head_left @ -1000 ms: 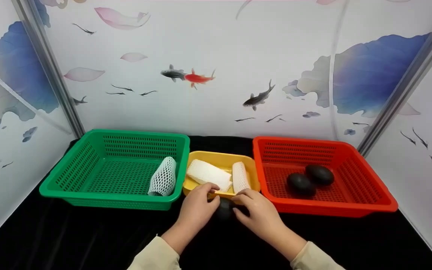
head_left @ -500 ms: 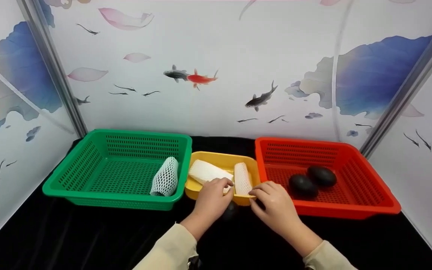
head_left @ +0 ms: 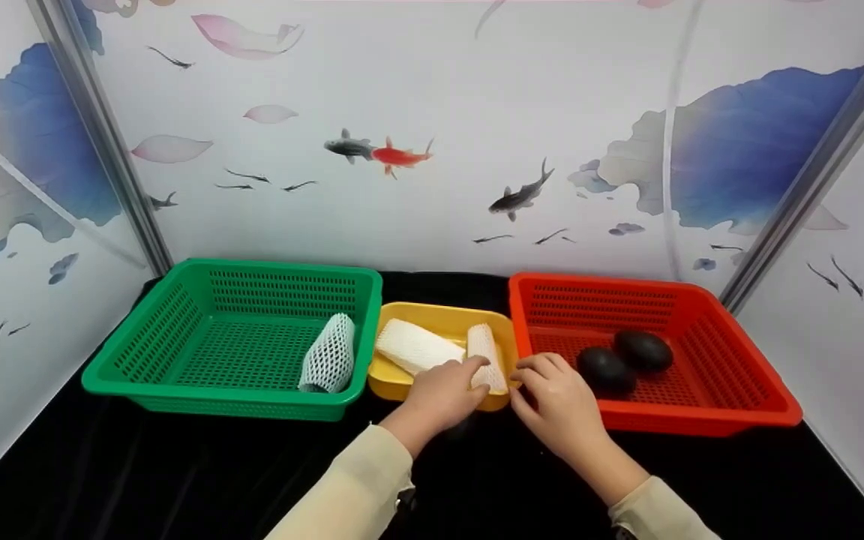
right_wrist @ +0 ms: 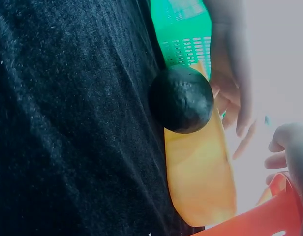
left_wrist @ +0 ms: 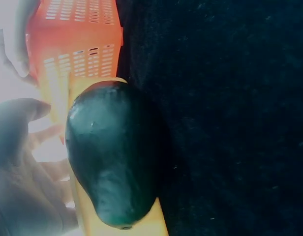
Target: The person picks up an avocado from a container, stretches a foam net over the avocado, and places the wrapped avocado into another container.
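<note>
A: Where do we have the dark, glossy, egg-shaped fruit (left_wrist: 112, 152)?

B: Just in front of the yellow plastic tray (head_left: 387, 386), over the black cloth (head_left: 199, 472); in the head view we all but hide it, and we cannot tell whether it touches the tray

A: And our grip?

B: Both hands hold nothing; the left hand (head_left: 443, 394) reaches over the tray, thumb and fingertips apart at the narrow white foam-net sleeve (head_left: 483, 349), though we cannot tell whether they touch it; the right hand (head_left: 559, 397) is by the tray's right end, fingers loosely bent

A: How do we manage this reach well?

B: We'd best pinch the sleeve lightly at one end, so the soft mesh neither crushes nor snags; we should leave the wider white foam sleeve (head_left: 413, 345) undisturbed, and keep our wrists off the fruit, which could roll

A: Farther out?

B: The red plastic basket (head_left: 672, 420) holds two dark ovals (head_left: 606, 370); the green plastic basket (head_left: 237, 405) holds a white net-covered bundle (head_left: 328, 356), dark at its near end
</note>
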Tool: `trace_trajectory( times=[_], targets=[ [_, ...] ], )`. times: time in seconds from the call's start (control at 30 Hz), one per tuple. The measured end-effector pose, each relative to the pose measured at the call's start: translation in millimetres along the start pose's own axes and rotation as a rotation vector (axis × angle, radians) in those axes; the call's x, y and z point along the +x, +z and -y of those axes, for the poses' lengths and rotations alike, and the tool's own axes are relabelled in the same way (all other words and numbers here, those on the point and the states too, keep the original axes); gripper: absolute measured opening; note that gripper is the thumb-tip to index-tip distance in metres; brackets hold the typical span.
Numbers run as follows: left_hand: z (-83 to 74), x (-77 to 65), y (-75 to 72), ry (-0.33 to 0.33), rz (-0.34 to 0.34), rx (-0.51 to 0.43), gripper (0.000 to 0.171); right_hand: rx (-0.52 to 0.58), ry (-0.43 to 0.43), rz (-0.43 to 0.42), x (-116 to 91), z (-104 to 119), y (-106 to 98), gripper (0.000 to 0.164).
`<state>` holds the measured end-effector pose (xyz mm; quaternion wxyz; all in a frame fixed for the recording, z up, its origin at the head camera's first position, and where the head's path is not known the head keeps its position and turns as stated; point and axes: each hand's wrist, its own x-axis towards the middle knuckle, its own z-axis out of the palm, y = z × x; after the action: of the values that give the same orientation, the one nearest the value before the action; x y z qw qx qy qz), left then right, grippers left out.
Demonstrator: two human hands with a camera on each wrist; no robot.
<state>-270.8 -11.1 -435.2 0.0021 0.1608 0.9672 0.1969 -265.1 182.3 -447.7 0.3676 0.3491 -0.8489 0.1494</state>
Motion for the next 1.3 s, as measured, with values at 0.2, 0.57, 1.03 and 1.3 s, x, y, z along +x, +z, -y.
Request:
trace_trajectory(
  times=[0.2,0.57,1.03,1.3],
  targets=[
    [-7.4,5.4,-0.4,-0.003,0.104,0.073,0.043,0.000,0.019,0.008,-0.4,0.3,0.5,0.011],
    [-8.8,9.7,4.6,-0.012,0.109,0.096,0.040,0.002,0.011,-0.012,-0.9,0.9,2.5,0.012],
    [-4.4,13.2,6.7,-0.004,-0.037,-0.016,0.030,0.000,-0.001,-0.023,-1.4,0.6,2.0,0.012],
    [0.4,13.7,0.9,-0.047,-0.124,-0.200,0.025,-0.003,0.015,0.004,-1.2,-0.1,0.6,0.010]
  ],
)
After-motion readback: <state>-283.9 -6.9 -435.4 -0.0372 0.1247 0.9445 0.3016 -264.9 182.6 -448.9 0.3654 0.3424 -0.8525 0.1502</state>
